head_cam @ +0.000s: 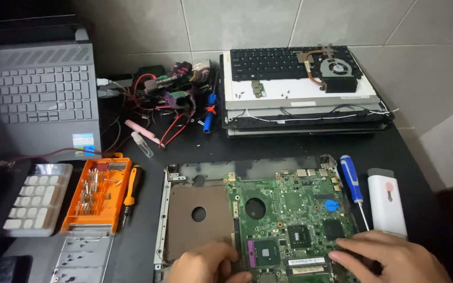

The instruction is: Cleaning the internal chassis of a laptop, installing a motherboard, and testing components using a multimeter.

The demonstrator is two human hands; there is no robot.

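Left hand (205, 264): at the bottom edge of the view, fingers curled in against the left edge of the green motherboard (289, 220); whether anything is pinched, cannot tell.
Right hand (394, 259): palm down, fingers (349, 256) stretched flat and loosely together, tips resting on the board's lower right corner; nothing gripped.
Motherboard: lies in an opened laptop base (197, 215), between the two hands, with a round cut-out and a blue coin cell (331, 205) on its upper half.
Edges: the base's metal frame runs just left of the left hand; a blue-handled screwdriver (353, 186) and a white cleaning-brush case (386, 202) lie just beside the board's right edge, near the right hand.
Open room: bare black table (268, 147) above the base; narrow strip left of it.
Left side: orange screwdriver-bit case (98, 194), an orange-and-black driver (131, 191) beside it.
Back: stacked laptop parts (305, 112) bearing a keyboard and a fan with heatpipe (334, 68); grey laptop (38, 99) at far left.
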